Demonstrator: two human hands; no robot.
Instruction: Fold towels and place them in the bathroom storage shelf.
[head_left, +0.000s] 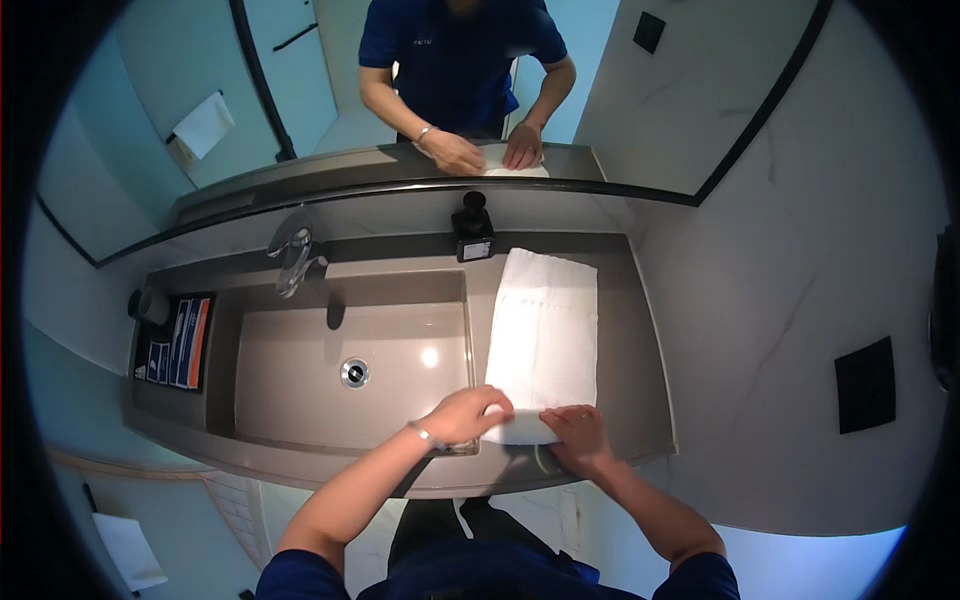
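A white towel (551, 330) lies lengthwise on the counter to the right of the basin, its near end rolled into a thick edge. My left hand (465, 416) grips the left end of that roll, thumb and fingers curled on it. At the roll's right end, my right hand (581, 439) closes its fingers over the cloth. Beyond the roll the towel is spread flat up to the soap bottle's side. A bracelet (425, 435) circles my left wrist, partly over the basin rim.
The rectangular sink basin (300, 405) has a chrome faucet (292, 262) behind it. A black pump bottle (473, 229) stands by the towel's far end. At left, a black tray (210, 322) holds packets and a cup (154, 306). A mirror (660, 127) spans the back wall.
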